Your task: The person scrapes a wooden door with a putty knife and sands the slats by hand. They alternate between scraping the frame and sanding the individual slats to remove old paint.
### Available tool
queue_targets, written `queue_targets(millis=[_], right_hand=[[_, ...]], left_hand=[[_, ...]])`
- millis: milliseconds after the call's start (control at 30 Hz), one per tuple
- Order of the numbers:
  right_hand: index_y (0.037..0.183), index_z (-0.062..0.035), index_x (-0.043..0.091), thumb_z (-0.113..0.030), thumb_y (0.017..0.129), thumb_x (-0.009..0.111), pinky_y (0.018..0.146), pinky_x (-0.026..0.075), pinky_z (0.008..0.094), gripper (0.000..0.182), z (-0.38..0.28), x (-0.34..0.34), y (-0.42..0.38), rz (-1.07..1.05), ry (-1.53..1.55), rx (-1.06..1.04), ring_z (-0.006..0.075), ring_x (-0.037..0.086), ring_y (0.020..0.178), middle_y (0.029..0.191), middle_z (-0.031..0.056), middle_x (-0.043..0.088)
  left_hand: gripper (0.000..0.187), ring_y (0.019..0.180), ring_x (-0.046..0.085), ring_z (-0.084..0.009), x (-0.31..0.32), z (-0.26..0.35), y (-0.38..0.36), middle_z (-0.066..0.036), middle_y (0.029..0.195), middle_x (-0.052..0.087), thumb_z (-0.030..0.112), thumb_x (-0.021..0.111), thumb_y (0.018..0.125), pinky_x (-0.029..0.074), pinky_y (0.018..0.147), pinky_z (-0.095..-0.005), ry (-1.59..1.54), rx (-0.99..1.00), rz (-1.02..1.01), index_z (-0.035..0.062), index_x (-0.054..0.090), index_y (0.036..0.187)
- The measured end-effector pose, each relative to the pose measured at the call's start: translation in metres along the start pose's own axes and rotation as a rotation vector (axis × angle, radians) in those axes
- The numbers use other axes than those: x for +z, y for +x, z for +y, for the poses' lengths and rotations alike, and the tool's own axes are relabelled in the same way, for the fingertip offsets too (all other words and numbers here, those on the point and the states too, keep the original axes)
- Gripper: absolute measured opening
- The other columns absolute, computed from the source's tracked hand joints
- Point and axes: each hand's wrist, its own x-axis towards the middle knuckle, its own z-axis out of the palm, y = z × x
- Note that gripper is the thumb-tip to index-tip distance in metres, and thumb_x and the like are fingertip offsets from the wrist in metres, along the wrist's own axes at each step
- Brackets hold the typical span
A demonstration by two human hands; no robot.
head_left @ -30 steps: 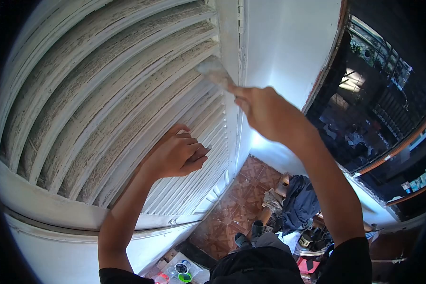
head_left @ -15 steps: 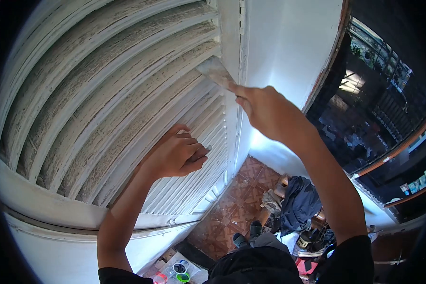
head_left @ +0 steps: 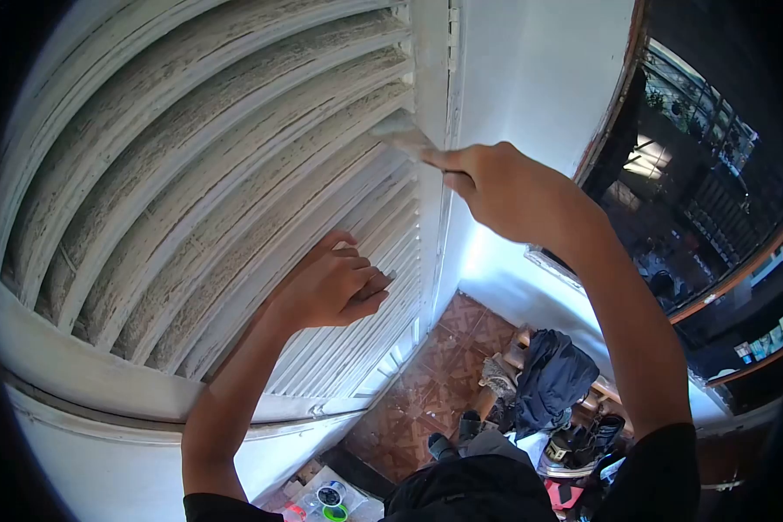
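Note:
My right hand (head_left: pixel 518 191) is closed around the handle of a putty knife (head_left: pixel 404 137). Its flat, whitish-smeared blade lies against the right end of a slat on a white louvered door (head_left: pixel 261 187). Lower and to the left, my left hand (head_left: pixel 335 283) is curled in front of the slats, knuckles up. A small pale bit (head_left: pixel 391 275) shows at its fingertips, too small to name. Dust and rough, worn paint cover the upper slats, while those around my left hand look smoother and whiter.
White wall (head_left: pixel 531 78) and a dark glass window (head_left: pixel 687 174) stand to the right. On the tiled floor (head_left: pixel 439 365) lie a dark cloth bag (head_left: pixel 552 374) and shoes (head_left: pixel 574 444). Tape rolls (head_left: pixel 331 493) rest at the bottom left.
My right wrist and forearm have shifted right, and the putty knife sits at a slightly flatter angle on the slat. My left hand has stayed nearly in place.

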Motion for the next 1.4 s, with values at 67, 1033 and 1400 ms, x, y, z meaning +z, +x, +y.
queue_targets(millis=[67, 1033, 1400], right_hand=[[0.139, -0.0199, 0.059, -0.020, 0.104, 0.050, 0.058, 0.048, 0.0396, 0.036, -0.006, -0.011, 0.003, -0.092, -0.037, 0.020, 0.0228, 0.051, 0.048, 0.070, 0.0207, 0.065], [0.140, -0.0162, 0.057, -0.021, 0.103, 0.048, 0.075, 0.056, 0.0453, 0.038, -0.008, -0.004, 0.001, -0.085, 0.073, 0.067, 0.0386, 0.070, 0.076, 0.092, 0.0264, 0.070], [0.140, -0.0131, 0.056, -0.018, 0.102, 0.046, 0.084, 0.056, 0.0494, 0.039, -0.010, 0.015, -0.011, -0.047, 0.055, 0.072, 0.0407, 0.070, 0.090, 0.094, 0.0269, 0.070]], left_hand=[[0.017, 0.073, 0.065, -0.0217, 0.003, -0.001, -0.003, -0.006, 0.069, 0.066, 0.023, 0.065, 0.091, 0.039, 0.101, -0.0406, -0.008, -0.028, -0.026, 0.0104, 0.074, 0.094], [0.018, 0.072, 0.064, -0.0229, 0.006, -0.001, -0.004, -0.005, 0.068, 0.065, 0.024, 0.064, 0.091, 0.039, 0.099, -0.0394, 0.000, -0.008, -0.022, 0.0098, 0.074, 0.095], [0.017, 0.071, 0.064, -0.0225, 0.002, -0.001, -0.004, -0.005, 0.068, 0.065, 0.024, 0.064, 0.091, 0.039, 0.098, -0.0402, -0.003, 0.009, 0.010, 0.0100, 0.074, 0.094]])
